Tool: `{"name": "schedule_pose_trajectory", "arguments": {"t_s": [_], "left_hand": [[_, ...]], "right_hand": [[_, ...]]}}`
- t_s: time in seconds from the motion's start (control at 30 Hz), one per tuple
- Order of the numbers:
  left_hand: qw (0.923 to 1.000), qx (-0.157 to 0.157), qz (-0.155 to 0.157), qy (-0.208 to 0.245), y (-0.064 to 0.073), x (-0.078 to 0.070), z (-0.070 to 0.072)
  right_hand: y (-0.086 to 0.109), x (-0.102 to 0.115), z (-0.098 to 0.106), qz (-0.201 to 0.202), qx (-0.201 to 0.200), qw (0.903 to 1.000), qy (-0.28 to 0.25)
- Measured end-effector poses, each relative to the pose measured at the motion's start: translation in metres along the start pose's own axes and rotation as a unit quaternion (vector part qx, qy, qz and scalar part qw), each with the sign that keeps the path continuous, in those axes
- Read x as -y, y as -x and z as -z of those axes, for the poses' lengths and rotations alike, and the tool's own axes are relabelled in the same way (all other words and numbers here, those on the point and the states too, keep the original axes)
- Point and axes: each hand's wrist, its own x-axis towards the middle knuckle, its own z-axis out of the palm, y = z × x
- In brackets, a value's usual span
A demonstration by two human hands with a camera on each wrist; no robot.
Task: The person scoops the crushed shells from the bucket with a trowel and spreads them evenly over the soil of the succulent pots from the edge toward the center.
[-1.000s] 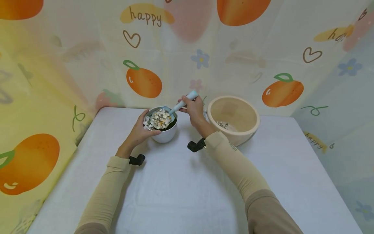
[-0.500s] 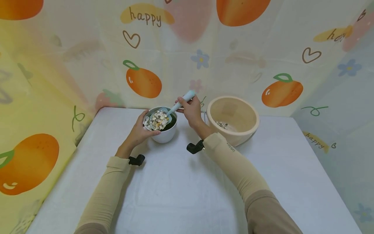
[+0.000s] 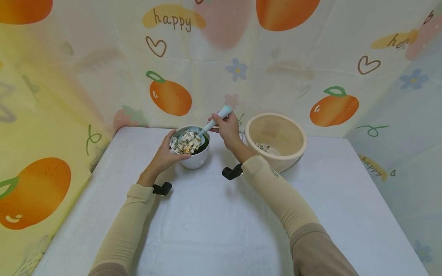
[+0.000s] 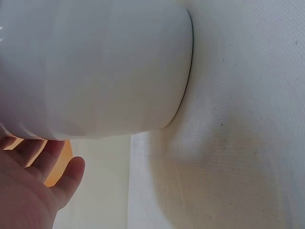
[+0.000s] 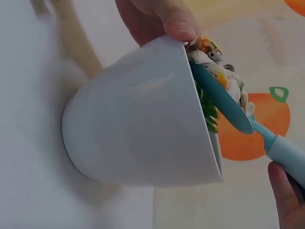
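A white pot (image 3: 193,161) stands near the back of the table, and my left hand (image 3: 164,156) holds it at the rim, thumb in front and fingers round the far side. My right hand (image 3: 229,132) grips the pale blue handle of a small hand trowel (image 5: 224,98). The trowel's blade rests over the pot's mouth, tilted, with a heap of white, grey and orange shell-like bits (image 3: 188,142) on it. In the right wrist view, green leaves (image 5: 208,109) show inside the pot under the blade. The left wrist view shows the pot's smooth side (image 4: 105,67) and some fingers beside it.
A large cream-coloured bowl-like pot (image 3: 276,161) stands just right of my right hand, with a few similar bits (image 3: 263,147) on its bottom. A white cloth covers the table (image 3: 214,230). A printed curtain (image 3: 293,50) rises right behind the table's back edge.
The trowel has shifted slightly left and back over the white pot, and the heap on it has changed shape a little. My left hand has stayed on the rim.
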Motion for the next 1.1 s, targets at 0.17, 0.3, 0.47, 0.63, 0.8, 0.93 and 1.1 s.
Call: {"name": "schedule_pose_trajectory", "arguments": {"t_s": [0.17,0.3,0.47,0.63,0.8,0.93,1.1], "left_hand": [[0.9999,0.004,0.007,-0.007,0.0000,-0.0005,-0.0006],[0.9999,0.005,0.006,-0.011,-0.0010,0.0003,-0.0006],[0.9999,0.006,0.005,-0.010,-0.0015,0.0016,-0.0007],[1.0000,0.005,0.001,-0.004,-0.0017,0.0008,-0.0008],[1.0000,0.003,0.001,-0.006,-0.0016,-0.0003,-0.0011],[1.0000,0.001,0.002,-0.009,-0.0016,-0.0002,-0.0010],[1.0000,0.005,0.002,-0.005,-0.0013,0.0002,-0.0005]], "right_hand": [[0.0002,-0.0006,0.0014,0.003,-0.008,1.0000,-0.002],[-0.0002,-0.0012,0.0016,0.004,-0.018,0.9998,-0.004],[0.0008,-0.0022,0.0018,0.003,-0.039,0.9991,-0.017],[0.0023,-0.0043,0.0034,0.002,-0.055,0.9981,-0.029],[0.0024,-0.0060,0.0048,-0.003,-0.045,0.9984,-0.035],[0.0024,-0.0057,0.0045,0.003,-0.035,0.9988,-0.033],[0.0027,-0.0040,0.0032,0.016,-0.063,0.9978,-0.016]]}}
